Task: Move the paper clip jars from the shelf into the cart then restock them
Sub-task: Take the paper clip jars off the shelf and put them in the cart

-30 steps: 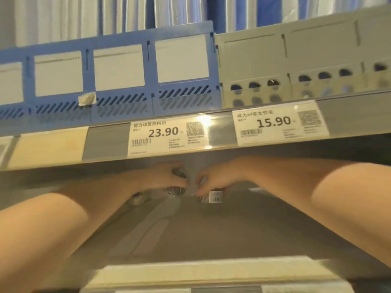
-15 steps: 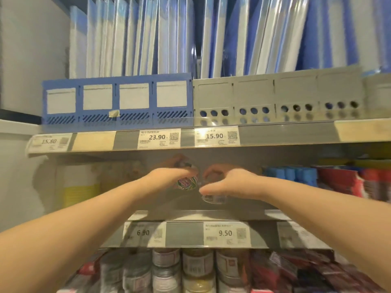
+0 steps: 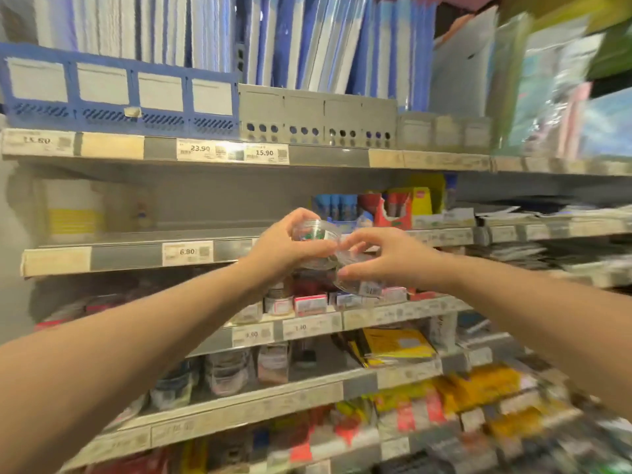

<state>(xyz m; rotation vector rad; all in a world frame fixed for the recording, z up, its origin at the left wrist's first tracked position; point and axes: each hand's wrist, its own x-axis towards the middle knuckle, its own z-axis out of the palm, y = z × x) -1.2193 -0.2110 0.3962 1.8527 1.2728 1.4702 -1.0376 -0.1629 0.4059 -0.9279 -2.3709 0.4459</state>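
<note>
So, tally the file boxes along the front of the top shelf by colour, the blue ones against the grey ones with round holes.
Blue slotted plastic file boxes: 4
Grey plastic file boxes with round holes: 4
Total: 8

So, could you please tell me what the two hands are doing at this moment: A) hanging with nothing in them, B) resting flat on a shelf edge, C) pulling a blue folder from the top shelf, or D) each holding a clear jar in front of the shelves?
D: the left hand grips a clear jar with coloured clips inside, and the right hand pinches a second clear jar, both out in front of the shelves.
</note>
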